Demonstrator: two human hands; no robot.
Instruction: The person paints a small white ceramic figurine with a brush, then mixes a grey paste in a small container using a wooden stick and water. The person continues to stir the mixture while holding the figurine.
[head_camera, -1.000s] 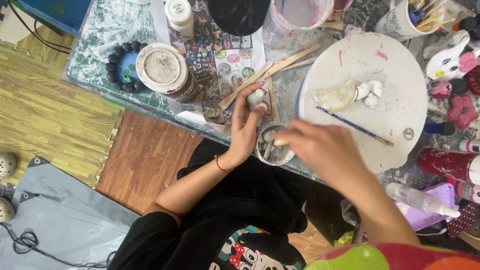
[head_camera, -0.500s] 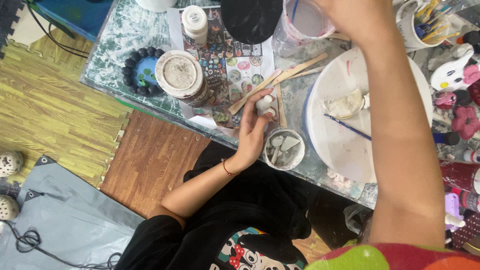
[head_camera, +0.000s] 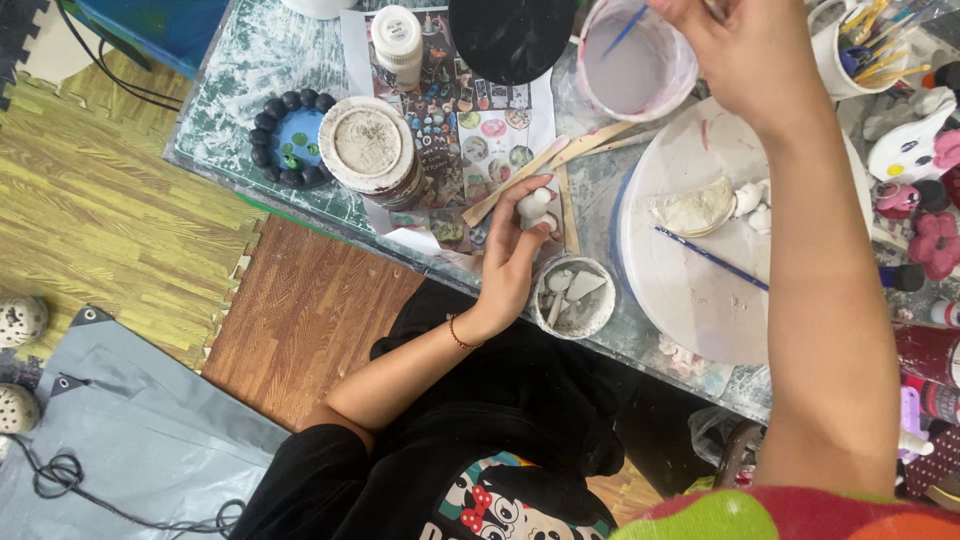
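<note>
My left hand (head_camera: 510, 265) holds a small white clay figure (head_camera: 535, 208) upright at the table's near edge, just above a small bowl (head_camera: 573, 297) of white scraps. My right hand (head_camera: 745, 55) is stretched to the far side, its fingers pinched on a thin blue brush (head_camera: 625, 30) whose tip dips into a cup of cloudy water (head_camera: 640, 60). The right forearm crosses over a round white board (head_camera: 690, 290), where a second blue brush (head_camera: 710, 258) and lumps of white clay (head_camera: 700, 210) lie.
Wooden sticks (head_camera: 545, 170) lie beside the figure. To the left stand a round lidded jar (head_camera: 368, 145), a white bottle (head_camera: 397, 40) and a blue dish ringed with black beads (head_camera: 292, 140). A cup of brushes (head_camera: 860, 50) and painted figurines (head_camera: 910, 150) crowd the right.
My right hand has gone from the small bowl up across the board to the water cup at the far edge. My left hand has stayed put with the clay figure.
</note>
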